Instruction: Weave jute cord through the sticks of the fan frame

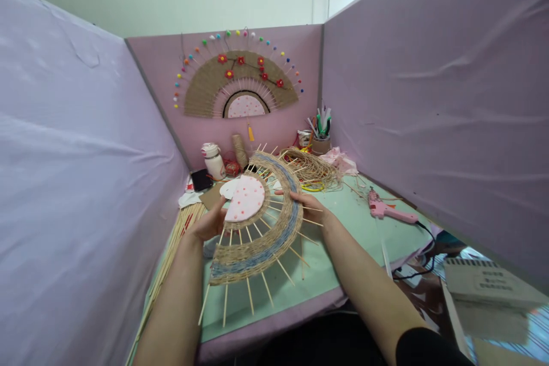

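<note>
Between my two hands a woven twine fan [281, 230] is held up, tilted above the green tabletop. Its curved band is natural twine with a blue stripe, and thin wooden sticks radiate out past the rim. A white half-disc with pink dots [246, 199] forms its centre. My left hand [211, 222] grips the straight edge near that half-disc, with some fingers hidden behind it. On the other side, my right hand [311, 206] pinches the woven band, the thumb in front and the other fingers partly behind.
A finished-looking fan [242, 83] with red flowers hangs on the back panel. A pink glue gun [392, 211] lies at the right, its cord trailing off the edge. Loose twine [315, 168], a white jar [213, 161] and a twine spool [239, 151] stand behind. Long sticks [171, 260] line the left.
</note>
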Action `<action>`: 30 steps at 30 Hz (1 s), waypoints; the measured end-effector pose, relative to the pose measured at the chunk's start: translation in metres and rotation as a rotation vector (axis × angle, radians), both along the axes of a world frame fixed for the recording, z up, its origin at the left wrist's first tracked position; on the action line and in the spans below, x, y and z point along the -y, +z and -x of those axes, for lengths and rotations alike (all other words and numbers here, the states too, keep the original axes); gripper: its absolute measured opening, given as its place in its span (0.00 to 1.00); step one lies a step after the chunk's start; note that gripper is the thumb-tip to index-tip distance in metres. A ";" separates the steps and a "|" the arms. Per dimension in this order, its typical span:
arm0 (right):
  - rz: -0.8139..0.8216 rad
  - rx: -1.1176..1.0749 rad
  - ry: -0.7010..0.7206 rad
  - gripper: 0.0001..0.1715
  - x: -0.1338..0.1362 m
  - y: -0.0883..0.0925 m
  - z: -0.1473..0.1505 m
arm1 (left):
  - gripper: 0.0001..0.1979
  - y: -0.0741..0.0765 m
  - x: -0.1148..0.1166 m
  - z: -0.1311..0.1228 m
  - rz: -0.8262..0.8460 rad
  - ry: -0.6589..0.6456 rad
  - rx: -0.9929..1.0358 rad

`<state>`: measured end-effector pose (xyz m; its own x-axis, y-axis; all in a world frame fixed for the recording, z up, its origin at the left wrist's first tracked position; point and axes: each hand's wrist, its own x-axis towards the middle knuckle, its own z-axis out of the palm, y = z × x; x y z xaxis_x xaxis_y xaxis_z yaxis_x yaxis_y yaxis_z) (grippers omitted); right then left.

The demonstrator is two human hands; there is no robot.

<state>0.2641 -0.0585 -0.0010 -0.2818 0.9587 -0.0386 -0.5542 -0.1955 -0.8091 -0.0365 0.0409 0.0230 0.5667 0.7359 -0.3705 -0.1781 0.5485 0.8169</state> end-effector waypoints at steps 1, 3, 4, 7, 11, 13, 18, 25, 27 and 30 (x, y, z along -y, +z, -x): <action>0.000 0.001 0.000 0.19 0.001 0.001 0.000 | 0.14 -0.002 0.004 -0.002 0.053 -0.024 -0.026; 0.004 0.020 -0.001 0.19 0.002 0.002 0.000 | 0.15 -0.004 0.013 -0.008 0.144 -0.072 -0.064; 0.005 0.033 -0.002 0.20 0.003 0.002 0.000 | 0.16 -0.004 0.018 -0.012 0.161 -0.084 -0.051; 0.001 0.051 0.002 0.21 0.005 0.003 0.000 | 0.18 -0.001 0.027 -0.025 0.164 -0.124 0.043; -0.021 0.031 -0.005 0.22 0.005 0.002 0.000 | 0.21 0.002 0.034 -0.039 0.169 -0.070 0.163; -0.036 0.006 0.001 0.21 0.006 0.002 0.001 | 0.22 0.003 0.037 -0.043 0.172 -0.054 0.162; -0.054 -0.022 0.012 0.21 0.009 0.003 0.001 | 0.23 0.008 0.041 -0.043 0.139 0.003 0.098; -0.099 -0.015 -0.159 0.21 -0.003 0.002 0.001 | 0.23 0.015 0.034 -0.033 0.049 0.130 0.166; -0.156 0.029 -0.248 0.18 -0.008 -0.001 0.001 | 0.23 0.015 0.031 -0.030 0.016 0.166 0.190; -0.230 0.093 -0.380 0.20 -0.012 -0.005 0.002 | 0.23 0.017 0.027 -0.027 -0.023 0.210 0.208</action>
<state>0.2623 -0.0461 -0.0057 0.0860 0.9800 0.1793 -0.4748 0.1985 -0.8574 -0.0092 0.0138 0.0395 0.4629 0.8522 -0.2439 -0.4508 0.4633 0.7630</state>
